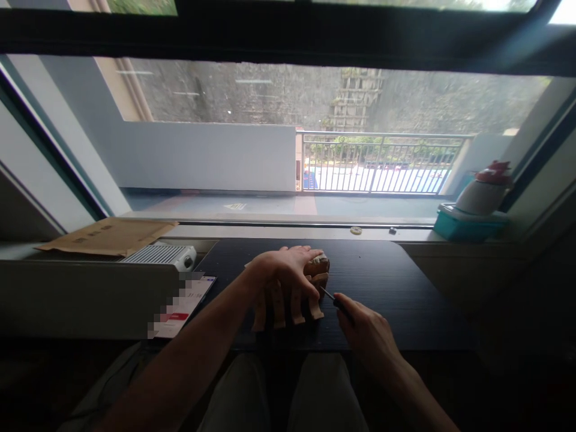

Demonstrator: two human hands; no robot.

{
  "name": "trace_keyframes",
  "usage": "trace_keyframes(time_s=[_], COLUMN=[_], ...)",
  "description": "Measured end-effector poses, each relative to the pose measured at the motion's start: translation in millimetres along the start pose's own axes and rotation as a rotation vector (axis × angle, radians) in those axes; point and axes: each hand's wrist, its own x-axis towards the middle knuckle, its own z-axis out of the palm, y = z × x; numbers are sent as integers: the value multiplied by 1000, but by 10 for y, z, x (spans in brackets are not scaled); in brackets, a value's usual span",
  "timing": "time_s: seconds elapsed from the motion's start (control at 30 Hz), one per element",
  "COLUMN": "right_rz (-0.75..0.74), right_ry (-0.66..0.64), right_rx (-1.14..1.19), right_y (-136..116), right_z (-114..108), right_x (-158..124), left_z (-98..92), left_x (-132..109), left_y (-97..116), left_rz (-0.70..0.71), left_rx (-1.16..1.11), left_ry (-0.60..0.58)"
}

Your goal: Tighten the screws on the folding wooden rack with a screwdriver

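My left hand (283, 270) lies palm down, fingers spread, on a small wooden model (292, 297) with several strut-like legs, on the dark table (396, 288). My right hand (364, 327) is closed round a thin dark-handled tool, probably a screwdriver (333, 299). Its tip points at the right side of the wooden model, close to my left fingertips.
A phone (186, 306) with a lit screen lies at the table's left edge. Beside it sit a white ribbed device (162, 255) and a cardboard sheet (108, 236). A teal box with a white and red toy (479, 204) stands on the window sill at right.
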Motion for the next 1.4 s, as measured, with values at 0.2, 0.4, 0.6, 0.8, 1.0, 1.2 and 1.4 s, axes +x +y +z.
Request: trace_keyframes(time_s=[0.2, 0.4, 0.6, 0.8, 1.0, 1.2, 1.4], right_rz=[-41, -29, -40, -141, -364, -86, 285], right_ry=[47, 85, 88, 134, 210, 175, 51], right_rx=[51, -21, -99, -276, -449, -28, 520], right_y=[17, -111, -179, -198, -126, -41, 39], right_z=[145, 134, 74, 65, 140, 425, 462], right_x=[36, 48, 64, 55, 26, -17, 68], left_z=[-130, -75, 11, -30, -40, 10, 66], left_x=[178, 382, 438, 613, 631, 575, 572], left_y=[-151, -151, -58, -73, -72, -35, -43], left_rz=[0, -32, -108, -112, -141, -133, -135], left_rx=[-181, -119, 61, 112, 55, 64, 101], left_ry=[39, -45, -57, -104, -125, -48, -1])
